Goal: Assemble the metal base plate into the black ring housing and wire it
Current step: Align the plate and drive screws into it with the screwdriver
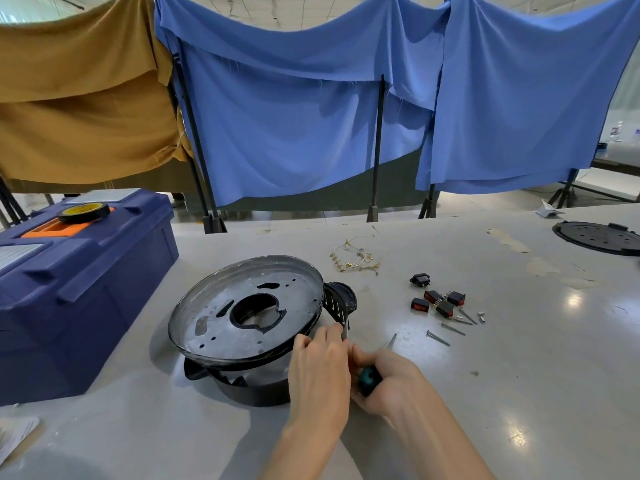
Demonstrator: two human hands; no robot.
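The round metal base plate [221, 317], with a large centre hole, lies tilted on top of the black ring housing [256, 388] in the middle of the table. My left hand [320, 365] rests against the right rim of the plate and housing, fingertips pinching the shaft of a screwdriver near the rim. My right hand [384, 381] grips the teal and black screwdriver handle [367, 377] just right of the left hand. A bundle of thin wires with brass terminals [353, 259] lies beyond the plate.
A blue toolbox [79, 299] with a tape roll [84, 212] on its lid stands at the left. Red and black rocker switches [440, 301] and loose screws [450, 329] lie to the right. A black round cover [597, 237] sits far right. Blue and tan cloths hang behind.
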